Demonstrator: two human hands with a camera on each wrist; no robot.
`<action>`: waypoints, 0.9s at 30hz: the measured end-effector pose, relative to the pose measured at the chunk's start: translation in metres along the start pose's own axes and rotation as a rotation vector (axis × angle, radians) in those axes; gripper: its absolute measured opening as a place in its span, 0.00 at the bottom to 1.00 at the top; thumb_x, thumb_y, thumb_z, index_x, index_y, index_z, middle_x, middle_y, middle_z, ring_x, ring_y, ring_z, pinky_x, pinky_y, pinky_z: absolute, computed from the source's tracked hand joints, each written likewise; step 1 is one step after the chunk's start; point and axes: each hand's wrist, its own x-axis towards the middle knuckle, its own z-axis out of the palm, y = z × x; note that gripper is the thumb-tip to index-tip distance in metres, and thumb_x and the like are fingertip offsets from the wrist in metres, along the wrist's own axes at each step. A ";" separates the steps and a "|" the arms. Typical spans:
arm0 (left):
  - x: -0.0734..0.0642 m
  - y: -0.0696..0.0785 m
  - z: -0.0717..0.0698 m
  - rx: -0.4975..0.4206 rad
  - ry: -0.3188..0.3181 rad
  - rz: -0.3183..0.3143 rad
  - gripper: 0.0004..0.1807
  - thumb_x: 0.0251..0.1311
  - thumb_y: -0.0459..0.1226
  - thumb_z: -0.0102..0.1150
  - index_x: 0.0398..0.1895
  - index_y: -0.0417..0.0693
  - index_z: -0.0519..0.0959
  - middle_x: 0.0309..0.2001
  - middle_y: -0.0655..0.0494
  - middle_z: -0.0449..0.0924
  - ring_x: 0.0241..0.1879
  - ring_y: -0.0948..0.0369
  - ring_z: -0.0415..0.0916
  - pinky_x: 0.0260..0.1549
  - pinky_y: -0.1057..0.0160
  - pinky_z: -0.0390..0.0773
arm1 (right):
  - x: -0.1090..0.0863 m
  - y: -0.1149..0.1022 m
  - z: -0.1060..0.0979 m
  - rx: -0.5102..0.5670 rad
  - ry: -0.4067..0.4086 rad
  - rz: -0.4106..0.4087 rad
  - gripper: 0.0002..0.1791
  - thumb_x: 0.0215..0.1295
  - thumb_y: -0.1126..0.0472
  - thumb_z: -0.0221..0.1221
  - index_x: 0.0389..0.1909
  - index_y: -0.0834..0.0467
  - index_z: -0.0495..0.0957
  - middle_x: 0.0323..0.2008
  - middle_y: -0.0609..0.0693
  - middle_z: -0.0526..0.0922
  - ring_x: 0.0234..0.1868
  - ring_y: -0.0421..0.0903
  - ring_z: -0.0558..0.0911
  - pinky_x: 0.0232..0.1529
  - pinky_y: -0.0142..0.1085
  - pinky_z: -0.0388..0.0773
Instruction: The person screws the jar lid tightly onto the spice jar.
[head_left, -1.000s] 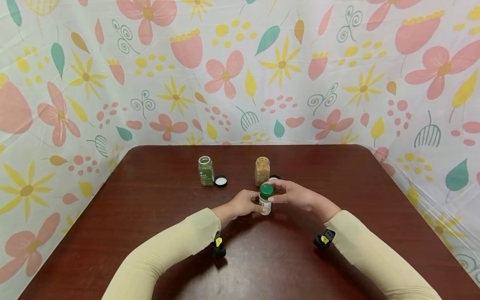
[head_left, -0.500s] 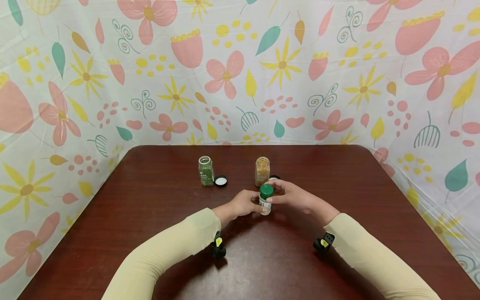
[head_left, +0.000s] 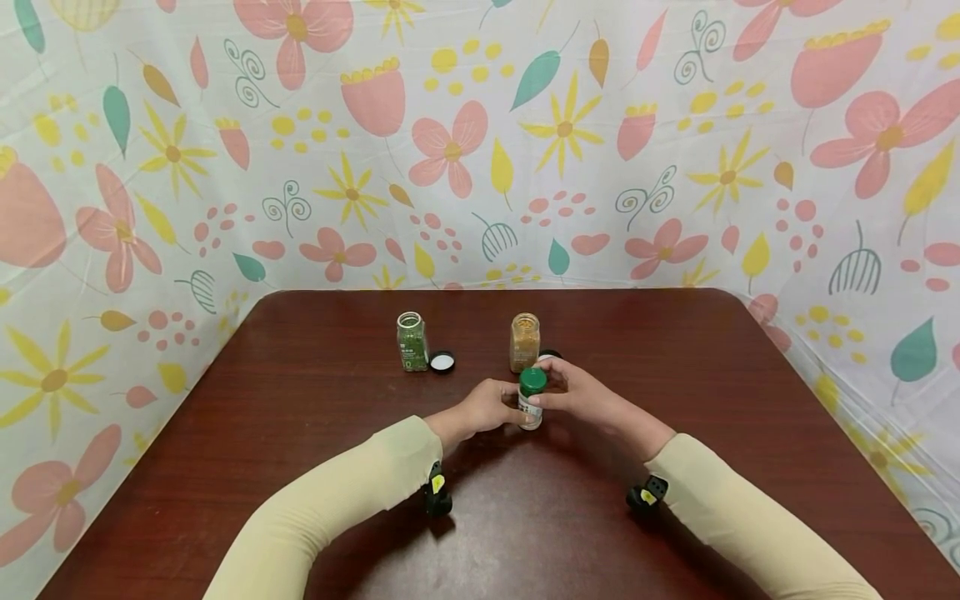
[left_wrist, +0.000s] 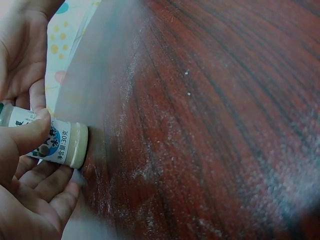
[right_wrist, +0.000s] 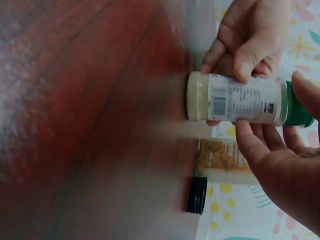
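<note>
A small clear spice jar (right_wrist: 250, 100) with a green cap (head_left: 533, 380) and pale powder inside stands upright on the dark red table. My left hand (head_left: 486, 408) grips its body, thumb in front and fingers behind, as the left wrist view also shows. On the cap's right side, my right hand (head_left: 592, 395) pinches with thumb and fingers. Just behind stands an uncapped jar of orange-brown seasoning (head_left: 524, 343), its black lid (right_wrist: 197, 195) lying beside it, partly hidden in the head view by my right hand.
Further left stands an uncapped jar of green flakes (head_left: 412, 343), with a black-rimmed lid (head_left: 442, 362) lying white side up beside it. A flower-printed curtain (head_left: 480, 150) hangs behind and along the table (head_left: 337, 358).
My right thumb has shifted slightly left across the front of the cap, and my right wrist has turned a little. The left hand and the jar stay in place.
</note>
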 end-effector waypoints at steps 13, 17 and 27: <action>-0.001 0.001 0.000 -0.005 0.004 -0.017 0.26 0.62 0.36 0.71 0.63 0.42 0.81 0.57 0.45 0.86 0.63 0.50 0.79 0.63 0.53 0.78 | -0.001 -0.002 0.001 -0.002 -0.014 -0.008 0.30 0.71 0.62 0.64 0.65 0.69 0.63 0.59 0.67 0.79 0.59 0.54 0.79 0.57 0.40 0.80; -0.001 0.001 0.001 0.001 0.012 -0.013 0.25 0.61 0.35 0.72 0.63 0.42 0.81 0.57 0.45 0.86 0.62 0.50 0.79 0.62 0.54 0.78 | 0.000 0.000 -0.011 0.067 -0.132 0.025 0.35 0.72 0.60 0.63 0.73 0.68 0.58 0.66 0.68 0.72 0.64 0.57 0.76 0.58 0.39 0.79; -0.001 0.002 0.000 0.007 0.005 -0.012 0.25 0.61 0.34 0.71 0.63 0.41 0.81 0.56 0.43 0.87 0.61 0.50 0.81 0.60 0.57 0.79 | 0.004 -0.002 -0.019 0.058 -0.207 0.061 0.35 0.74 0.58 0.61 0.74 0.68 0.61 0.68 0.67 0.70 0.67 0.55 0.73 0.65 0.48 0.77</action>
